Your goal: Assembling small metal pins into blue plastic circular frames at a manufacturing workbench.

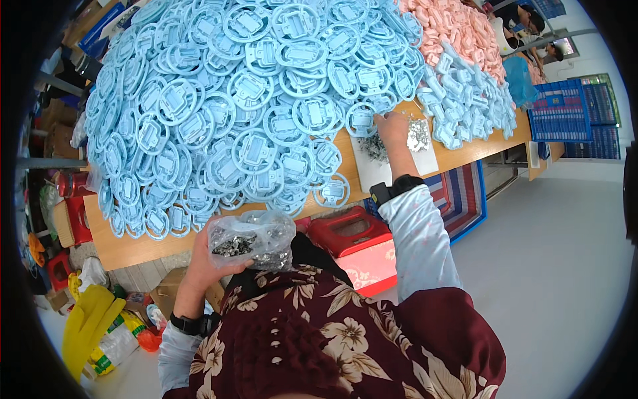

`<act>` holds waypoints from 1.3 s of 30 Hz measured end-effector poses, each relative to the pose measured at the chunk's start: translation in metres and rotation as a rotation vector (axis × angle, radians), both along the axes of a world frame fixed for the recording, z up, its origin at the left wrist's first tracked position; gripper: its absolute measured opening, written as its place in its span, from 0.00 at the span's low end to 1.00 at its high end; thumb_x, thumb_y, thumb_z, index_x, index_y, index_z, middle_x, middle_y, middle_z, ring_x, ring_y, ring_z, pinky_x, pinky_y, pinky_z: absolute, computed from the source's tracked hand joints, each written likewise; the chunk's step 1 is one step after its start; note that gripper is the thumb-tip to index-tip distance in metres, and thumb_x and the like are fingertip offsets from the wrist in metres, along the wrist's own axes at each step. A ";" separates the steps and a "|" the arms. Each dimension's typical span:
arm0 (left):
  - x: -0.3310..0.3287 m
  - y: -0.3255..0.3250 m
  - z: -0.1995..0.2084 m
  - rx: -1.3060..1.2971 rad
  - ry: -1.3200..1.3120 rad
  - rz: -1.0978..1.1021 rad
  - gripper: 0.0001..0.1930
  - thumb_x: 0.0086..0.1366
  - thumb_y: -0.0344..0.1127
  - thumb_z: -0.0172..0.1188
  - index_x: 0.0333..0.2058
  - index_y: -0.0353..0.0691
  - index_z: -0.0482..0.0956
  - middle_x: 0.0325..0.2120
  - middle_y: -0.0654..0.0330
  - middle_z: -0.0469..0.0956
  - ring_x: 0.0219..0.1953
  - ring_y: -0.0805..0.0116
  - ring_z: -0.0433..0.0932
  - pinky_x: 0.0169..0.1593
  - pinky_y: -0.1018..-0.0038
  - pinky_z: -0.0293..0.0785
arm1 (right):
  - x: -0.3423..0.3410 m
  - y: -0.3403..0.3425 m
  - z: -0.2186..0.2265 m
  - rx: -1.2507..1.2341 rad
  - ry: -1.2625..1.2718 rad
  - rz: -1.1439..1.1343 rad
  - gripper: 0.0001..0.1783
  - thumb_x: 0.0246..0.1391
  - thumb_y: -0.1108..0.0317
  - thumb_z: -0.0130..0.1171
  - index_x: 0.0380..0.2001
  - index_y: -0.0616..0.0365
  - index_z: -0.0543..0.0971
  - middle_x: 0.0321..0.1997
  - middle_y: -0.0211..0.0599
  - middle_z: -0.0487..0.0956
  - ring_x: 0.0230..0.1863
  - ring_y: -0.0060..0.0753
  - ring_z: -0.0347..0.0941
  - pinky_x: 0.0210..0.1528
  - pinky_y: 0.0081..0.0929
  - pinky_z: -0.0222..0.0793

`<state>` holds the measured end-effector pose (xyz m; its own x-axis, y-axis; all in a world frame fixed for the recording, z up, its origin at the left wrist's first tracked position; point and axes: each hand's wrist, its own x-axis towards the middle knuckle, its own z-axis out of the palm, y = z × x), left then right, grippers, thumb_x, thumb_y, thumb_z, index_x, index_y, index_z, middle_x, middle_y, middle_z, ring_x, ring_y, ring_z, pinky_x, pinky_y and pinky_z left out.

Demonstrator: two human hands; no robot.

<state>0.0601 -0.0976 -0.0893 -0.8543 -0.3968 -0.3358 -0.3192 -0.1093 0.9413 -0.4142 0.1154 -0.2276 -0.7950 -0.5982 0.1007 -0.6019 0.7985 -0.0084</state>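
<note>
My left hand [201,261] is wrapped round a clear plastic bag [274,233] and holds it in front of my body. Small silvery-grey metal parts [234,245] lie inside that bag. Farther out on the right, my right hand [395,130] reaches over a white sheet [369,174]. Its fingers are bent together at the edge of a light blue ring-shaped plastic piece [361,120]; what they hold, if anything, is hidden. Beside it on the sheet lie a heap of dark grey small parts [373,149] and a heap of pale silvery ones [419,135].
A large heap of blue ring-shaped pieces [246,86] covers much of the wooden table [126,251]. Narrower blue pieces [468,100] and pink pieces [458,33] are heaped right. Below the edge stand a red-lidded box [350,231] and a striped crate [460,199]. People [531,23] are far right.
</note>
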 end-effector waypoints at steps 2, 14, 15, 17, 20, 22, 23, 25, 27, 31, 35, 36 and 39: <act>0.002 0.001 0.000 -0.022 -0.017 0.008 0.41 0.37 0.33 0.81 0.52 0.36 0.71 0.45 0.61 0.78 0.48 0.72 0.76 0.55 0.71 0.72 | 0.004 -0.006 0.002 -0.057 -0.135 -0.004 0.19 0.53 0.55 0.65 0.31 0.64 0.84 0.24 0.42 0.82 0.25 0.33 0.80 0.32 0.33 0.73; -0.012 0.008 -0.008 0.046 -0.025 0.017 0.41 0.37 0.31 0.80 0.54 0.37 0.71 0.46 0.60 0.78 0.49 0.70 0.76 0.56 0.71 0.72 | 0.010 -0.011 0.016 -0.360 -0.620 -0.106 0.16 0.52 0.59 0.66 0.30 0.66 0.84 0.20 0.37 0.80 0.14 0.25 0.72 0.19 0.25 0.66; -0.016 0.009 -0.007 0.053 -0.017 -0.001 0.41 0.37 0.31 0.80 0.54 0.37 0.71 0.47 0.60 0.78 0.50 0.70 0.76 0.56 0.71 0.72 | 0.001 -0.004 -0.002 -0.304 -0.495 -0.001 0.16 0.52 0.60 0.66 0.30 0.66 0.83 0.20 0.37 0.80 0.14 0.26 0.71 0.19 0.25 0.66; -0.017 0.009 -0.007 0.066 -0.020 -0.012 0.41 0.37 0.31 0.80 0.54 0.37 0.71 0.47 0.61 0.78 0.50 0.70 0.76 0.57 0.70 0.72 | -0.004 0.002 -0.026 -0.319 -0.366 0.169 0.15 0.52 0.61 0.67 0.30 0.66 0.83 0.18 0.36 0.79 0.13 0.25 0.70 0.18 0.25 0.65; -0.016 0.008 -0.005 0.066 -0.046 -0.025 0.42 0.37 0.31 0.81 0.54 0.36 0.71 0.47 0.61 0.78 0.50 0.71 0.76 0.57 0.70 0.72 | -0.004 0.016 -0.045 -0.478 -0.383 0.283 0.12 0.52 0.64 0.68 0.29 0.65 0.82 0.16 0.31 0.76 0.11 0.22 0.66 0.15 0.23 0.60; -0.013 0.010 -0.010 0.045 -0.040 -0.016 0.42 0.37 0.31 0.81 0.54 0.36 0.71 0.47 0.61 0.78 0.50 0.71 0.76 0.57 0.70 0.72 | -0.008 0.018 -0.035 -0.497 -0.550 0.231 0.11 0.52 0.65 0.68 0.29 0.62 0.81 0.15 0.28 0.73 0.11 0.20 0.64 0.14 0.21 0.56; -0.012 0.009 -0.013 0.033 -0.034 -0.005 0.42 0.37 0.30 0.81 0.54 0.35 0.71 0.47 0.61 0.78 0.50 0.71 0.76 0.57 0.70 0.72 | -0.005 0.014 -0.022 -0.503 -0.682 0.171 0.10 0.53 0.65 0.69 0.29 0.60 0.80 0.15 0.26 0.72 0.11 0.18 0.62 0.13 0.20 0.53; -0.011 0.010 -0.012 0.064 -0.059 -0.005 0.42 0.37 0.30 0.81 0.54 0.35 0.71 0.48 0.60 0.77 0.51 0.70 0.76 0.57 0.70 0.72 | -0.001 0.016 0.008 -0.479 -0.840 0.078 0.10 0.53 0.64 0.69 0.28 0.58 0.80 0.15 0.23 0.70 0.11 0.16 0.61 0.13 0.18 0.51; -0.013 0.011 -0.011 0.065 -0.068 -0.011 0.42 0.37 0.30 0.80 0.55 0.35 0.71 0.48 0.60 0.77 0.51 0.70 0.76 0.58 0.70 0.72 | 0.006 0.028 0.039 -0.520 -0.953 -0.108 0.11 0.54 0.62 0.69 0.28 0.55 0.79 0.15 0.21 0.69 0.12 0.14 0.60 0.13 0.17 0.49; -0.024 0.012 -0.015 0.007 -0.025 -0.036 0.43 0.37 0.31 0.80 0.56 0.35 0.72 0.49 0.60 0.77 0.51 0.69 0.76 0.58 0.70 0.71 | 0.008 0.052 0.103 -0.675 -1.069 -0.327 0.10 0.56 0.60 0.67 0.28 0.53 0.78 0.17 0.21 0.70 0.15 0.12 0.62 0.16 0.14 0.51; -0.034 0.015 -0.013 0.008 0.015 -0.054 0.43 0.38 0.32 0.81 0.56 0.36 0.72 0.49 0.60 0.78 0.51 0.70 0.76 0.58 0.70 0.72 | -0.011 0.025 0.172 -1.008 -1.101 -0.207 0.16 0.56 0.58 0.66 0.42 0.56 0.77 0.24 0.26 0.76 0.22 0.14 0.70 0.22 0.13 0.60; -0.036 0.015 -0.012 -0.004 0.013 -0.072 0.43 0.38 0.32 0.81 0.56 0.36 0.72 0.49 0.60 0.78 0.51 0.70 0.76 0.58 0.70 0.72 | 0.003 0.008 0.196 -1.063 -1.048 -0.226 0.20 0.56 0.58 0.67 0.46 0.57 0.76 0.26 0.28 0.77 0.23 0.16 0.72 0.24 0.14 0.63; -0.040 0.018 -0.008 -0.037 0.026 -0.103 0.44 0.38 0.35 0.82 0.57 0.37 0.71 0.48 0.61 0.79 0.50 0.70 0.77 0.58 0.70 0.72 | 0.017 0.027 0.136 -0.538 -0.914 -0.170 0.29 0.54 0.57 0.68 0.53 0.59 0.71 0.32 0.35 0.79 0.29 0.20 0.77 0.26 0.17 0.69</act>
<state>0.0204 -0.0797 -0.0976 -0.8993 -0.3182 -0.2999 -0.3025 -0.0425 0.9522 -0.3967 0.1427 -0.0919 -0.7712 -0.5269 -0.3574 -0.0702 0.6283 -0.7748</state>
